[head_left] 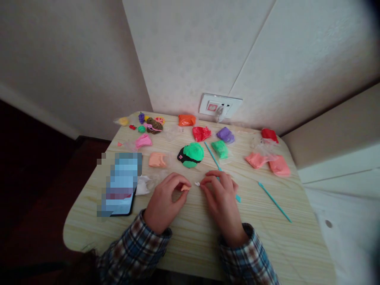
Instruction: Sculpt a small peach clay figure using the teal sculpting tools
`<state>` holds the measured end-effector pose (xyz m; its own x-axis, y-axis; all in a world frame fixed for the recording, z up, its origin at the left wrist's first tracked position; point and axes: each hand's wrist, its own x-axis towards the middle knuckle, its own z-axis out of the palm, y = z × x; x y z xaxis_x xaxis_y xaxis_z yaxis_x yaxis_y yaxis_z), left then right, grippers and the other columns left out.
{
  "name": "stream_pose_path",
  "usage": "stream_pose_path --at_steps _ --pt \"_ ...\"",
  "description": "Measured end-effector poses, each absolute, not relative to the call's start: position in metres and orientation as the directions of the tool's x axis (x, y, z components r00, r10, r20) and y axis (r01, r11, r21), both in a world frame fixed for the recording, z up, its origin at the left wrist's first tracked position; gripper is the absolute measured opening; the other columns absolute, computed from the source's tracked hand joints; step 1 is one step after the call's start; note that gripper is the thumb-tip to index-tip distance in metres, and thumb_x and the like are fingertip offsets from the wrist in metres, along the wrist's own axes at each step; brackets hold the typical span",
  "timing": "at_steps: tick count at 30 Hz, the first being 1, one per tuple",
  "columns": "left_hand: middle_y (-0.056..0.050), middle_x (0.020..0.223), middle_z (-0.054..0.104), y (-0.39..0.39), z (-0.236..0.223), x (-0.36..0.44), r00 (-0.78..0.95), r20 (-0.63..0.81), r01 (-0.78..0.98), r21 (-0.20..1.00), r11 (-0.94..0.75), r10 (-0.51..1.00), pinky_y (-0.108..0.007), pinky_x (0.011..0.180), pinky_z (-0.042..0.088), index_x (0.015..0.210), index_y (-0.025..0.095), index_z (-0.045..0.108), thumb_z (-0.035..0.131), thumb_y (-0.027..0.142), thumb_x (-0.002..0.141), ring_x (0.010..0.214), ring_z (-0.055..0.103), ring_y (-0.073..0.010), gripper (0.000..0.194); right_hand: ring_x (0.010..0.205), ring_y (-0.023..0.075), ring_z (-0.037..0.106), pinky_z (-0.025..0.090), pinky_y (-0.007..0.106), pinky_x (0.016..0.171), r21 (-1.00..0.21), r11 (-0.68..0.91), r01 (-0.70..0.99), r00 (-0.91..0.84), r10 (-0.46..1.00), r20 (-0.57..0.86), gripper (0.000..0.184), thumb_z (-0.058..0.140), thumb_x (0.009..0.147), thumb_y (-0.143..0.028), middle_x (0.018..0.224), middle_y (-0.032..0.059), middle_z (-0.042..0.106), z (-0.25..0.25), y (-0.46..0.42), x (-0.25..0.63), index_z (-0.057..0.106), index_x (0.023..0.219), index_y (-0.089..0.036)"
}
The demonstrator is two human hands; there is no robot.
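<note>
My left hand (166,202) pinches a small peach-coloured piece of modelling clay (185,188) between thumb and forefinger. Close by on the right, my right hand (221,202) has its fingertips closed on a tiny white piece of clay (197,184). The two pieces are a short gap apart, just above the table. Beyond the hands lies a green and black clay figure (192,154) with a small pink mark on its left end. A teal modelling tool (212,153) runs partly under my right hand, which hides its middle.
A phone (121,186) with a blurred screen lies at left, beside a white clay packet (143,185). Peach (157,160), pink (143,141), green (220,149), purple (225,135) and coral (279,165) clay packets lie around. Another teal tool (274,202) is at right. A wall socket (220,107) is behind.
</note>
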<state>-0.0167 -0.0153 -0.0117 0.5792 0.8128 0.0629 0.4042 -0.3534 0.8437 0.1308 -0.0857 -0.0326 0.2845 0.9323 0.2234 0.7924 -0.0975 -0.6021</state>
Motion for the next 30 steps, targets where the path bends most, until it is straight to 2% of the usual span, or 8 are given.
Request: stream_pose_path --at_steps 5,10,13,16,23,26,30 --pt "-0.004 0.084 0.061 -0.019 -0.015 -0.016 0.634 0.097 0.437 0.774 -0.459 0.767 -0.028 0.071 0.050 0.084 0.016 0.058 0.048 0.003 0.081 0.078 0.058 -0.0156 0.016 0.102 0.0233 0.051 0.032 0.040 0.087 -0.603 -0.142 0.785 0.349 0.906 0.242 0.014 0.050 0.087 -0.016 0.106 0.0063 0.059 -0.033 -0.097 0.142 0.062 0.088 -0.022" --pt "-0.007 0.089 0.063 -0.019 -0.020 -0.016 0.662 0.138 0.459 0.703 -0.544 0.737 -0.034 0.077 0.049 0.090 0.016 0.058 0.046 0.006 0.084 0.086 0.059 -0.0192 0.017 0.103 0.0241 0.051 0.032 0.040 0.086 -0.587 -0.197 0.785 0.427 0.859 0.283 0.018 0.047 0.087 -0.017 0.107 0.0069 0.058 -0.035 -0.110 0.158 0.062 0.097 -0.022" --pt "-0.006 0.088 0.065 -0.019 -0.020 -0.017 0.670 0.155 0.436 0.710 -0.553 0.726 -0.034 0.078 0.049 0.089 0.017 0.058 0.047 0.006 0.084 0.087 0.059 -0.0194 0.016 0.102 0.0270 0.050 0.032 0.042 0.085 -0.548 -0.290 0.785 0.497 0.823 0.276 0.016 0.051 0.087 -0.027 0.105 0.0086 0.057 -0.039 -0.116 0.165 0.059 0.100 -0.021" --pt "-0.005 0.088 0.065 -0.019 -0.018 -0.016 0.682 0.144 0.410 0.736 -0.538 0.717 -0.032 0.077 0.049 0.088 0.017 0.058 0.048 0.006 0.083 0.086 0.059 -0.0184 0.016 0.096 0.0283 0.049 0.031 0.043 0.081 -0.487 -0.386 0.783 0.552 0.793 0.259 0.016 0.052 0.088 -0.034 0.096 0.0085 0.057 -0.042 -0.117 0.167 0.060 0.089 -0.020" --pt "-0.001 0.075 0.059 -0.017 -0.015 -0.006 0.645 0.100 0.460 0.741 -0.490 0.757 -0.027 0.066 0.047 0.075 0.018 0.053 0.051 0.007 0.079 0.071 0.057 -0.0152 0.012 0.088 0.0269 0.048 0.029 0.041 0.077 -0.458 -0.389 0.799 0.540 0.799 0.264 0.016 0.047 0.090 -0.031 0.088 0.0080 0.058 -0.043 -0.115 0.165 0.057 0.084 -0.021" --pt "-0.001 0.078 0.060 -0.014 -0.016 0.003 0.665 0.102 0.436 0.751 -0.496 0.740 -0.025 0.065 0.047 0.080 0.018 0.054 0.048 0.006 0.081 0.069 0.058 -0.0136 0.013 0.085 0.0255 0.050 0.031 0.040 0.076 -0.493 -0.382 0.782 0.538 0.812 0.225 0.014 0.046 0.089 -0.028 0.086 0.0075 0.058 -0.045 -0.115 0.166 0.055 0.082 -0.020" --pt "-0.005 0.091 0.064 -0.009 -0.017 0.013 0.667 0.121 0.493 0.668 -0.557 0.735 -0.030 0.073 0.049 0.093 0.017 0.057 0.042 0.006 0.086 0.080 0.061 -0.0173 0.019 0.076 0.0217 0.053 0.038 0.035 0.070 -0.660 -0.351 0.665 0.574 0.805 0.151 0.008 0.045 0.088 -0.024 0.079 0.0050 0.059 -0.043 -0.114 0.167 0.051 0.083 -0.021"
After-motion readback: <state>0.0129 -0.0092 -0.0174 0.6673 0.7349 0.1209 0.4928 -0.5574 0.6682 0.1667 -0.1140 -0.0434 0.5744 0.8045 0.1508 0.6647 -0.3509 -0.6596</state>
